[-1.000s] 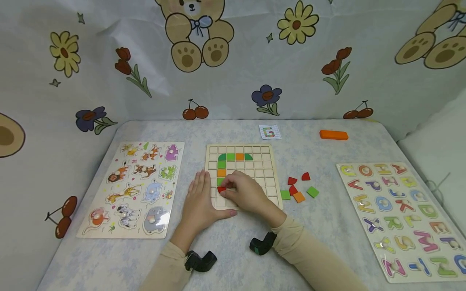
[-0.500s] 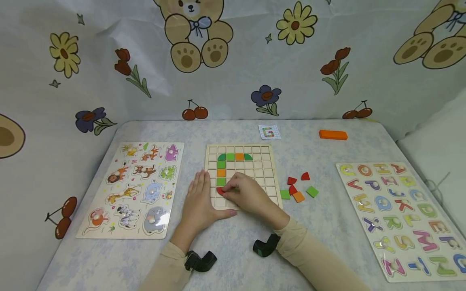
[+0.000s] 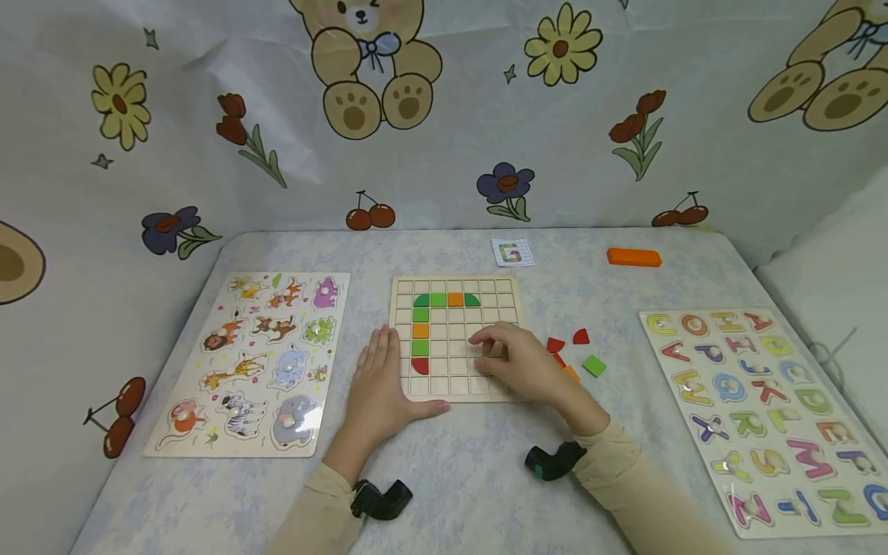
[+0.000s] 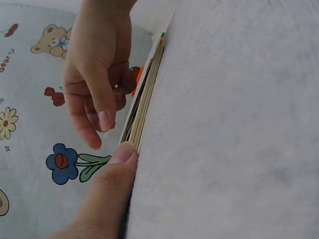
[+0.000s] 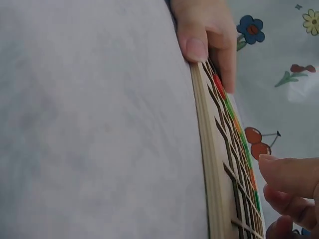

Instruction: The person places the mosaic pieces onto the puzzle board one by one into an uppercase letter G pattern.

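Observation:
A wooden grid board (image 3: 465, 389) lies mid-table, with green and orange squares, two dark green rounded pieces and a red rounded piece (image 3: 420, 366) in its cells. My left hand (image 3: 380, 381) rests along the board's left edge with straight fingers, its thumb at the near edge. Over the board's right part hovers my right hand (image 3: 516, 361), fingers loosely bent and nothing between them. In the right wrist view the right fingertips (image 5: 271, 167) stand apart from each other above the board. Loose red pieces (image 3: 581, 337), a green square (image 3: 594, 365) and a partly hidden orange square lie just right of it.
A small pattern card (image 3: 513, 253) and an orange bar (image 3: 634, 257) lie at the back. On the left is an animal puzzle board (image 3: 326, 324); on the right, a letter puzzle board (image 3: 721, 455).
My right hand has let go of the red rounded piece, which stays in its cell below the green square, and has moved right across the board. My left hand has stayed put.

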`<state>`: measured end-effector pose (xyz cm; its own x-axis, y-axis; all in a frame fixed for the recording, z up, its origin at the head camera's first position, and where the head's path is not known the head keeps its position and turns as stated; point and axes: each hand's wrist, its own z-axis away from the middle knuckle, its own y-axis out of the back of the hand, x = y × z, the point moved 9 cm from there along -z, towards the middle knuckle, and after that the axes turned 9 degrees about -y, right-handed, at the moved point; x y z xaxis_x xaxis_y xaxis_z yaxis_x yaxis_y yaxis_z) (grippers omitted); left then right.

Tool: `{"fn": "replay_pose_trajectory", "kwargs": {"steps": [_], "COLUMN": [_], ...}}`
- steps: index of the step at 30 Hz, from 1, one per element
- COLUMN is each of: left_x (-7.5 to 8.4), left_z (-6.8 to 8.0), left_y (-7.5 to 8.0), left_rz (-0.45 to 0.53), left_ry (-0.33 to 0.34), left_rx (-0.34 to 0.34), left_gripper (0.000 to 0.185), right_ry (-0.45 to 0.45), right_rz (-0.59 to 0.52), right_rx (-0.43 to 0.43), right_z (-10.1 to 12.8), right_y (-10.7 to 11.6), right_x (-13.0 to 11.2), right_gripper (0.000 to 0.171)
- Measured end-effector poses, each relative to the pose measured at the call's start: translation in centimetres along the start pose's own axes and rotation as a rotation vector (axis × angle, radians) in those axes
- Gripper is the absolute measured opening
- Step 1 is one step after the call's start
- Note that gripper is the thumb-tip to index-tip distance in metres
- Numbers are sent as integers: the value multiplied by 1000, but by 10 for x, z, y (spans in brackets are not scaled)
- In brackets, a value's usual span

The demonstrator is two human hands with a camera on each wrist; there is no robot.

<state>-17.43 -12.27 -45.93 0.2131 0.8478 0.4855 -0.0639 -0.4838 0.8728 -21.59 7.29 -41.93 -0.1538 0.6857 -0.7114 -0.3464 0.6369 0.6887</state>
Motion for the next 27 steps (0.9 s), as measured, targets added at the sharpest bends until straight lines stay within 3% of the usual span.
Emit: {"fn": "replay_pose_trajectory", "kwargs": {"steps": [6, 14, 27], "left_x": [0, 0, 2], "left_z": [0, 1, 1], "left_y": [0, 1, 1], "left_rz": [11, 8, 26], "left_ry": [4, 0, 8], "left_rx": [-4, 8, -24], "left_gripper": [147, 148, 147], "right_ry": [-59, -91, -137], "right_rz": [29, 163, 153], "right_rx": [-13, 10, -25], "right_z": [14, 29, 36], "right_y": [29, 53, 53], "right_x": [24, 46, 62], "right_gripper": [33, 28, 18]}}
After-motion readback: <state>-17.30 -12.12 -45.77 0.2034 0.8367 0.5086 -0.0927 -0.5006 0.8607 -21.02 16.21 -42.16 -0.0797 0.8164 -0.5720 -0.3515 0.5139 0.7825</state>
